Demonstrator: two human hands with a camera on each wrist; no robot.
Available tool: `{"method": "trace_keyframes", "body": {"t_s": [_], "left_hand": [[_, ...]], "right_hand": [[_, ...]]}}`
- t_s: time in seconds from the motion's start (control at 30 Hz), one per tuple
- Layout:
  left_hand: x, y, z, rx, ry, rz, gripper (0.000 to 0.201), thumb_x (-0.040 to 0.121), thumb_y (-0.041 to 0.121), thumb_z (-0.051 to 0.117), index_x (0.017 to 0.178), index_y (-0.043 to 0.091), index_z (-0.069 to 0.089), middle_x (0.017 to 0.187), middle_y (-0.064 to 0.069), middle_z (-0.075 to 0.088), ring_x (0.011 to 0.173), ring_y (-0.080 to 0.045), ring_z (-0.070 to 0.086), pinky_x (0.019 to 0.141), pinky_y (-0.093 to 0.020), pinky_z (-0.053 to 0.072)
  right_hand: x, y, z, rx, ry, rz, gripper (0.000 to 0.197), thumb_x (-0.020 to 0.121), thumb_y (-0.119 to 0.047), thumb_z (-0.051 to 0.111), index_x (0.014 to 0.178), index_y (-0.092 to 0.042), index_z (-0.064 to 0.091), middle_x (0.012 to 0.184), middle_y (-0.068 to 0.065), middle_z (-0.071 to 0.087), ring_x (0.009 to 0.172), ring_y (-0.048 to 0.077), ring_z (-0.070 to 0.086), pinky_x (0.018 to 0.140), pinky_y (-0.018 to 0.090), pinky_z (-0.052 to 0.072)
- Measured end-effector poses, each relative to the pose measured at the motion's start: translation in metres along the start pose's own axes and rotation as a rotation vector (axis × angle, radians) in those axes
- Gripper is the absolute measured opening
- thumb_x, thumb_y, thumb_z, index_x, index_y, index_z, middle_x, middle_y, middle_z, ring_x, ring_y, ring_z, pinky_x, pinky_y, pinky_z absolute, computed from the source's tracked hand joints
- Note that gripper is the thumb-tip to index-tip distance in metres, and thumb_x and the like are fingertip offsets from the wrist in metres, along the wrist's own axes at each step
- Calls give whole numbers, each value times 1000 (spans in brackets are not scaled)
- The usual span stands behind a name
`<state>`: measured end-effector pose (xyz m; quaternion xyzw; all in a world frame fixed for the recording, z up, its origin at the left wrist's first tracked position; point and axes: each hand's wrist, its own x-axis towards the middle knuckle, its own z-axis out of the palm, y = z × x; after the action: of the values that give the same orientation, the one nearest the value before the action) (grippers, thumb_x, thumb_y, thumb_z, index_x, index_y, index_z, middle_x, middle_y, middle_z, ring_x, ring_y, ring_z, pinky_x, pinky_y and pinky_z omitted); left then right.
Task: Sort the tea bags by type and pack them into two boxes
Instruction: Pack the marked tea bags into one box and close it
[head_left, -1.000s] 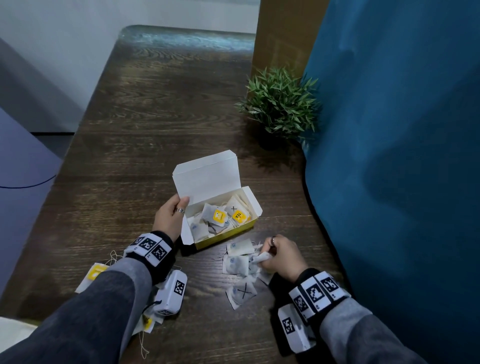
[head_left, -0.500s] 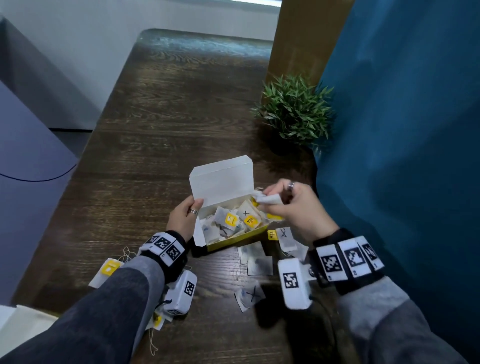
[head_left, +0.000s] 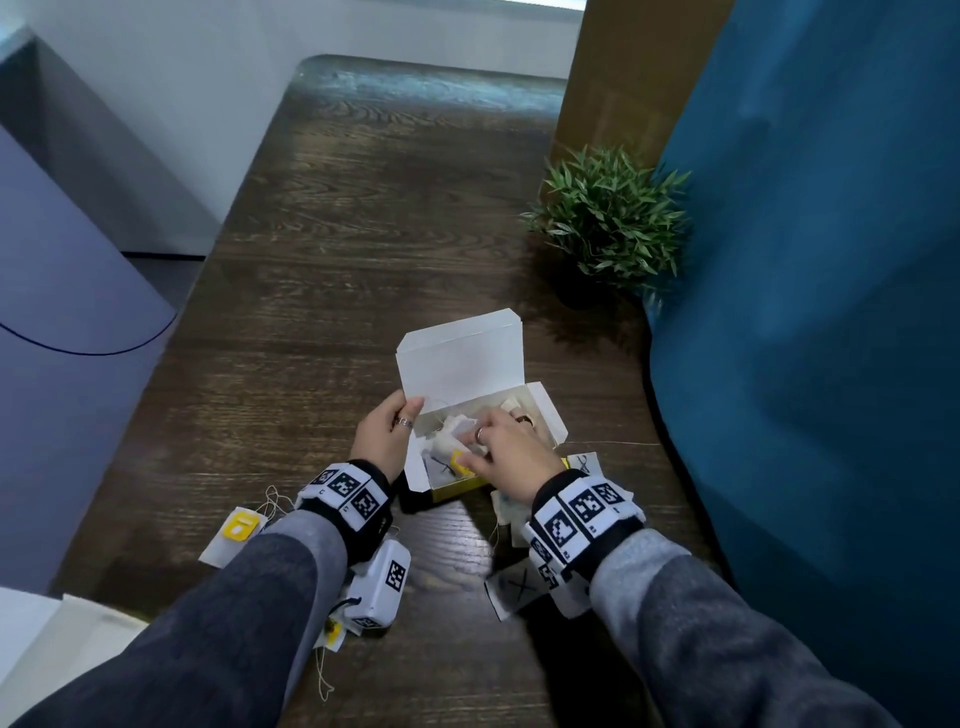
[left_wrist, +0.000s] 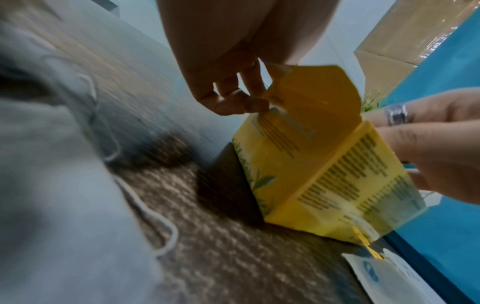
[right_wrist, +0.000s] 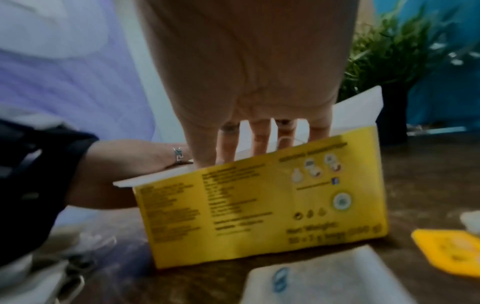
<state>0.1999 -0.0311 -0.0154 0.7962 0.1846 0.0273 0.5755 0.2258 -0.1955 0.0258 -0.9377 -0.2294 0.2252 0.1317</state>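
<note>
An open yellow tea box (head_left: 462, 358) with its white lid up stands on the dark wooden table (head_left: 363, 234). Several tea bags (head_left: 451, 432) lie inside it. My left hand (head_left: 387, 436) pinches the box's left end flap, which the left wrist view shows as the yellow flap (left_wrist: 311, 98). My right hand (head_left: 496, 447) is inside the box, its fingers (right_wrist: 259, 139) pointing straight down onto the bags, their tips hidden by the front wall (right_wrist: 259, 205). Loose bags lie near me: an X-marked one (head_left: 514, 587), others right of the box (head_left: 584, 462), and a yellow-tagged one (head_left: 239, 527) at the left.
A small potted plant (head_left: 608, 218) stands behind the box to the right. A blue curtain (head_left: 805, 312) runs along the table's right edge, with a cardboard panel (head_left: 613, 78) behind. The table's left edge drops to the floor. A white sheet (head_left: 31, 639) lies at the near left.
My right hand lifted a tea bag from the pile in front of the box, carried it over the box and went down into it. My left hand kept hold of the flap.
</note>
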Motion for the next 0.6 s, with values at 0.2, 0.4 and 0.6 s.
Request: {"method": "trace_keyframes", "body": {"t_s": [0.2,0.4,0.6], "left_hand": [[1,0,1,-9,8,-6,19,97,25,45,102,20,62,89,10,63,89,-13,57,72,-20,43],[1,2,3,-20,30,-7,21,97,24,45,107,18,63,99,4,63,94,-13,56,78,-25,39],[1,4,5,-10,42,-14,26,97,24,44,115,16,62,105,6,61,99,-13,55,84,-24,39]], "right_hand": [[-18,36,-29,230,410,34,18,87,-24,58,102,-22,68,112,-1,55,106,20,51,95,39,41],[-42,124,-16,378,222,498,35,76,-47,68,101,-25,58,121,9,55,111,25,54,100,40,44],[-50,122,31,447,169,615,74,60,-45,82,122,-20,50,124,8,50,119,27,46,102,35,38]]}}
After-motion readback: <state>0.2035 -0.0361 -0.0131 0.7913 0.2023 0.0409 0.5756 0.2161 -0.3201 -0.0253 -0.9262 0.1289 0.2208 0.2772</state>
